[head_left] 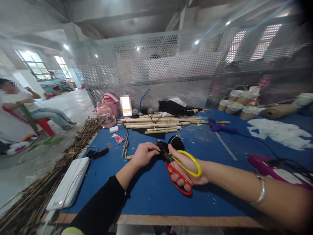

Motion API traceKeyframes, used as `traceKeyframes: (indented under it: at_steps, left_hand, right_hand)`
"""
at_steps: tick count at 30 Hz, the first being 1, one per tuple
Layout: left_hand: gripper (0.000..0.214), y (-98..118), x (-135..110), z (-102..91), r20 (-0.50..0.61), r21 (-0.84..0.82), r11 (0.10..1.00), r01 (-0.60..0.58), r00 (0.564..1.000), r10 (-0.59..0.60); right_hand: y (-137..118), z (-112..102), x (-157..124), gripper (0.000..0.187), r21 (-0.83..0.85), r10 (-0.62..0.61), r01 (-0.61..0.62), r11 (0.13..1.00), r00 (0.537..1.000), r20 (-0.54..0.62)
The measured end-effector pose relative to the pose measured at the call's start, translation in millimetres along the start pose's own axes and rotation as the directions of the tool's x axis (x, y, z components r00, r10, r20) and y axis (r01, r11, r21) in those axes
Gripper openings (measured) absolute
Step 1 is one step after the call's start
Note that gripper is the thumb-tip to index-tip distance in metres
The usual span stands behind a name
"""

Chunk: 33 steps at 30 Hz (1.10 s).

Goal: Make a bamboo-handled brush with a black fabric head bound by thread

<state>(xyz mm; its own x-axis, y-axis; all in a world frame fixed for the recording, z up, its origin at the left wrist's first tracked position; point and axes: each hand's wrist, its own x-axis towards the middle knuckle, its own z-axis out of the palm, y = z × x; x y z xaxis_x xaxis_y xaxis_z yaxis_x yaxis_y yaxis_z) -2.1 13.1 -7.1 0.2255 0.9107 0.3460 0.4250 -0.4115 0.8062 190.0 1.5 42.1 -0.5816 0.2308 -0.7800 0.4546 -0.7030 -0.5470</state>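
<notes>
Scissors (168, 158) in right hand (187, 168) above blue tabletop (146, 199)

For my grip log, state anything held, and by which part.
The right hand holds scissors by the red and yellow handles; whether the left hand, by the blades, grips anything is unclear.

We cannot tell what, if anything, the left hand (143, 155) pinches, the spot being too small, while the scissors (168, 159) hide part of the right hand (187, 162), the right edge cuts off its arm (232, 176), and blurring covers the object (126, 106) beside the pink bag (114, 107) and a seated person's head (9, 86).
</notes>
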Motion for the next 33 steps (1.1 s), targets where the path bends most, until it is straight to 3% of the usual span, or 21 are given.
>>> traceKeyframes:
  at_steps: [8, 15, 18, 22, 29, 33]
  left_hand:
    - [0.009, 0.4, 3.3, -2.5, -0.047, -0.036, 0.996, 0.082, 0.995, -0.083]
    - [0.012, -2.6, 3.8, -3.8, -0.042, -0.091, 0.986, 0.139, 0.989, -0.143]
    - [0.012, -3.8, 3.8, -4.2, -0.048, -0.071, 0.989, 0.128, 0.990, -0.131]
    - [0.012, -2.4, 3.4, -4.9, -0.041, -0.034, 0.996, 0.083, 0.996, -0.084]
    - [0.010, -2.7, 1.5, -4.2, 0.004, -0.031, 0.999, 0.011, 1.000, -0.011]
    - [0.009, -3.0, 0.7, -4.1, 0.023, -0.062, 0.998, 0.006, 1.000, -0.005]
  right_hand:
    - [9.9, 0.2, 9.7, 0.068, 0.141, -0.008, 0.017, 0.990, 0.998, -0.065]
    - [15.4, -0.2, -0.9, 0.071, 0.130, -0.035, 0.044, 0.991, 0.997, -0.073]
    - [17.1, -6.0, -3.5, 0.080, 0.090, -0.026, 0.031, 0.995, 0.998, -0.053]
    - [17.7, -9.1, -3.6, 0.083, 0.036, -0.028, 0.033, 0.999, 0.992, -0.122]
    - [4.6, 11.4, -17.3, 0.091, -0.032, -0.005, 0.000, 0.999, 0.989, -0.151]
    - [0.3, 16.6, -16.0, 0.086, -0.068, 0.016, -0.032, 0.997, 0.975, -0.222]
